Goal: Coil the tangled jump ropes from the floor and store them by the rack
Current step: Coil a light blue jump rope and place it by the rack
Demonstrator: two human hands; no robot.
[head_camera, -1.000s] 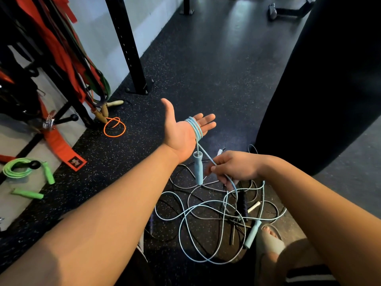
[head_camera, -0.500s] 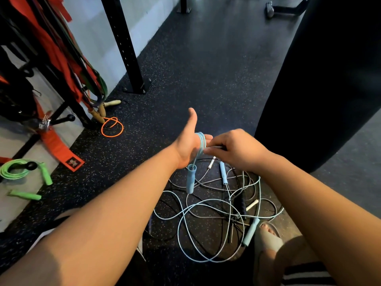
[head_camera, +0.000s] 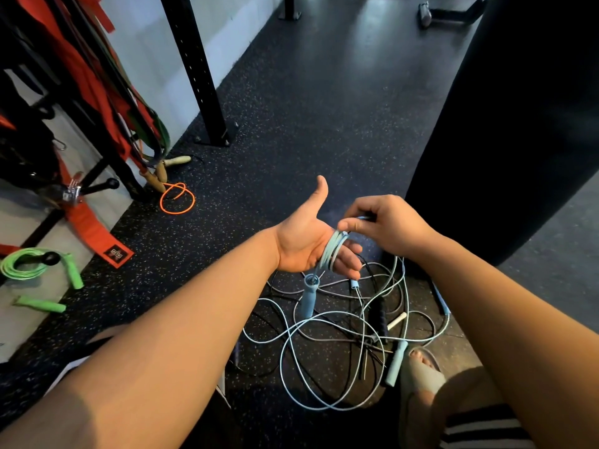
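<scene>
**One head-worn view, tilted down over the hands**

A single wide-angle camera sits on the person's head, facing forward and down. Both forearms enter from the bottom edge, close to the lens, and reach the left hand and right hand at mid-frame. The light-blue jump rope lies almost straight below. The speckled floor recedes upward, the rack bows along the left edge, and a dark bag crowds the right.

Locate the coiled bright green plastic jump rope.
Head view, far left: the bright green jump rope lies coiled on the pale floor beside the red webbing strap.
</scene>
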